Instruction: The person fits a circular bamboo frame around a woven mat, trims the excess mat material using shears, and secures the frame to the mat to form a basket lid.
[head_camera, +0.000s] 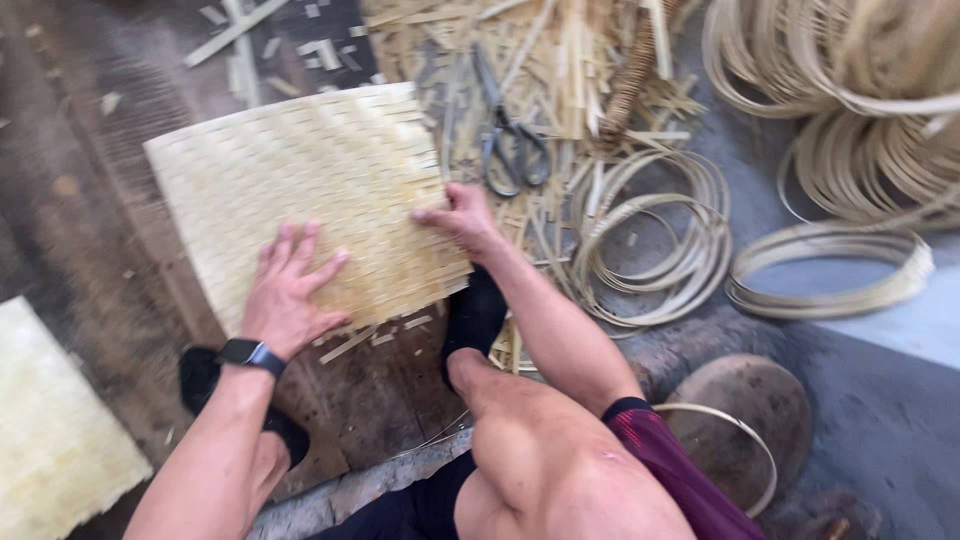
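While both hands, left (288, 292) flat and open, right (462, 216) pinching its edge, press the mat (300, 190), weave looks mostly done; loose strips (380, 335) remain.

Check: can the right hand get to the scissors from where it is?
Probably yes. The right hand rests on the woven mat's right edge, and the scissors lie just beyond on loose bamboo strips, uncovered, with nothing in between.

Pale mat (50, 440) — cut off at left edge.
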